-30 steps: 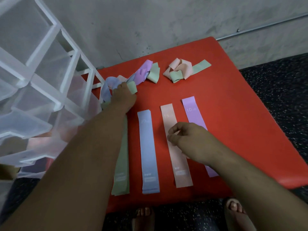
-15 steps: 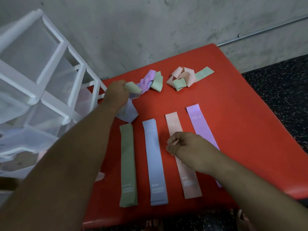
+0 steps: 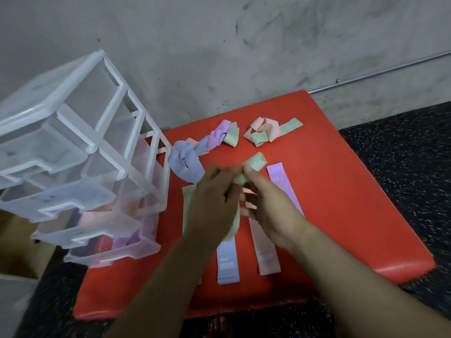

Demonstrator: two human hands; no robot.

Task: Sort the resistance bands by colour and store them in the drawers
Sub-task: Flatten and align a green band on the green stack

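Note:
Both hands meet above the middle of the red table (image 3: 341,215). My left hand (image 3: 214,198) and my right hand (image 3: 266,206) each pinch a crumpled green band (image 3: 253,164) between them. Flat bands lie under the hands: a green one (image 3: 186,203) mostly hidden, a blue one (image 3: 227,264), a pink one (image 3: 266,254) and a purple one (image 3: 280,176). A tangle of blue and purple bands (image 3: 190,157) lies behind on the left. A pink and green tangle (image 3: 266,131) lies at the back.
A white translucent drawer unit (image 3: 80,167) stands tilted at the table's left, with several drawers pulled out; pink and purple bands show in the lower ones. A concrete wall runs behind the table. Dark speckled floor surrounds it, and my feet show below the front edge.
My left hand pulled a green band out of the left tangle and brought it to the middle. My right hand rose from the pink band and took hold of it too.

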